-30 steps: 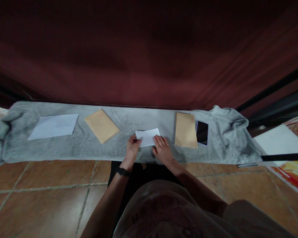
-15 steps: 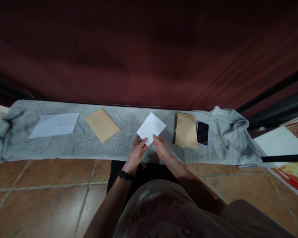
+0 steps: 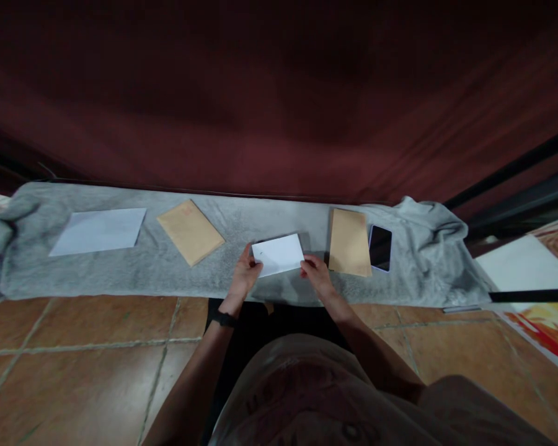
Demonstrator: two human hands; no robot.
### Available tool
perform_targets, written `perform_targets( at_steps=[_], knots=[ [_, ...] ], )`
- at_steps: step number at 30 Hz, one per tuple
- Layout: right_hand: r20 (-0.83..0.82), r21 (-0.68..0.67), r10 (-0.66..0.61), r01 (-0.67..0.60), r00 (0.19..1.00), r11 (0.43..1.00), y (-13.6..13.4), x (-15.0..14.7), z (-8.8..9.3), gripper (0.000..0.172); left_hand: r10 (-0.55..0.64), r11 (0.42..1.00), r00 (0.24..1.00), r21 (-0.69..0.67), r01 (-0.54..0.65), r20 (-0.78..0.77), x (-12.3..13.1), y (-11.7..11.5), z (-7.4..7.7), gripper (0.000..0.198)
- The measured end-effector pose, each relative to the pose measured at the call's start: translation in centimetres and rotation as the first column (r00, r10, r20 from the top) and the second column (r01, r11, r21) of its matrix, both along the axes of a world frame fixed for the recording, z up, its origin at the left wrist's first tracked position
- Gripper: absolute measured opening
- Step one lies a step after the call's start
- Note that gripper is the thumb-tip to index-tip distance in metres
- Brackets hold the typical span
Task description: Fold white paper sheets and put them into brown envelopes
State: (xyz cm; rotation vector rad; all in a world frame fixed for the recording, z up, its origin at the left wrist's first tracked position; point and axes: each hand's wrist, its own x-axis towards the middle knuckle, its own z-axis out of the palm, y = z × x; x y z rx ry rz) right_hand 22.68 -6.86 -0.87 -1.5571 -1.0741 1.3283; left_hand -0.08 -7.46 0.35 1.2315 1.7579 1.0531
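Observation:
A folded white sheet of paper (image 3: 279, 255) is held level above the grey cloth, its long side running left to right. My left hand (image 3: 246, 271) pinches its left end, thumb on top, near a small dark mark on the paper. At the opposite end, my right hand (image 3: 317, 272) grips the lower right corner between thumb and fingers. To the left lies a brown envelope (image 3: 190, 232), set at a slant. Close by my right hand, more brown envelopes (image 3: 350, 241) lie in what looks like a small stack.
A grey cloth (image 3: 167, 282) covers the long narrow surface. White paper (image 3: 100, 230) lies at its left, and a dark-screened phone (image 3: 380, 248) beside the right-hand envelopes. A dark red surface (image 3: 270, 155) rises behind. Tiled floor (image 3: 88, 384) shows below.
The folded paper has turned from a diamond-like slant to nearly level. My hands have moved apart, from its lower corner to its two ends.

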Motion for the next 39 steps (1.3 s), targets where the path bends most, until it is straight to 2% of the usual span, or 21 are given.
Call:
perform_targets(
  at_steps=[2, 4, 6, 8, 11, 15, 18, 19, 21, 24, 27, 31, 39],
  knots=[
    [0.062, 0.021, 0.031, -0.032, 0.998, 0.999, -0.1, 0.2, -0.2, 0.026, 0.029, 0.999, 0.996, -0.047, -0.025, 0.088, 0.1, 0.1, -0.3, 0.081],
    [0.254, 0.103, 0.074, -0.103, 0.965, 0.989, -0.3, 0.5, -0.1, 0.031, 0.03, 0.999, 0.999, -0.036, -0.028, 0.04, 0.1, 0.1, -0.7, 0.083],
    [0.514, 0.21, 0.08, -0.216, 0.854, 0.954, -0.6, 0.7, 0.2, 0.035, 0.008, 1.0, 0.999, -0.017, -0.008, -0.032, -0.1, 0.1, -1.0, 0.078],
    [0.685, 0.282, 0.057, -0.336, 0.726, 0.899, -0.8, 0.7, 0.6, 0.037, -0.024, 1.0, 0.993, -0.018, 0.022, -0.114, -0.1, -0.1, -1.1, 0.072],
    [0.784, 0.307, 0.103, -0.527, 0.612, 0.792, -1.4, 0.1, 1.1, 0.04, -0.062, 0.998, 0.964, -0.01, 0.061, -0.257, 0.1, -0.4, -0.9, 0.063],
    [0.872, 0.232, 0.207, -0.747, 0.444, 0.623, -2.6, -1.0, 0.9, 0.045, -0.064, 0.997, 0.886, 0.012, 0.078, -0.46, 1.2, -1.2, 0.0, 0.055],
    [0.906, 0.184, 0.214, -0.794, 0.366, 0.579, -3.3, -1.3, 0.2, 0.052, -0.038, 0.998, 0.857, 0.029, 0.061, -0.514, 2.4, -2.3, 0.5, 0.051],
    [0.91, 0.178, 0.214, -0.8, 0.356, 0.574, -3.4, -1.3, 0.0, 0.054, -0.041, 0.996, 0.847, 0.045, 0.076, -0.529, 2.9, -2.6, 0.5, 0.05],
    [0.911, 0.175, 0.216, -0.803, 0.352, 0.57, -3.6, -1.2, -0.5, 0.054, -0.129, 0.977, 0.824, 0.073, 0.202, -0.552, 4.0, -3.1, 0.2, 0.048],
    [0.906, 0.179, 0.224, -0.804, 0.36, 0.567, -3.7, -1.1, -0.8, 0.052, -0.367, 0.871, 0.742, 0.072, 0.485, -0.561, 5.9, -2.9, -0.4, 0.047],
    [0.896, 0.184, 0.241, -0.805, 0.373, 0.563, -4.1, -0.7, -0.8, 0.049, -0.485, 0.789, 0.643, 0.022, 0.614, -0.593, 7.1, -1.8, -0.6, 0.049],
    [0.883, 0.214, 0.257, -0.824, 0.393, 0.525, -4.4, 0.1, -0.3, 0.044, -0.521, 0.748, 0.565, -0.024, 0.663, -0.64, 7.1, 0.1, -0.4, 0.052],
    [0.81, 0.318, 0.271, -0.777, 0.521, 0.544, -3.8, 1.0, 0.1, 0.039, -0.448, 0.784, 0.555, -0.009, 0.621, -0.701, 7.2, 0.8, -0.6, 0.054]
  ],
)
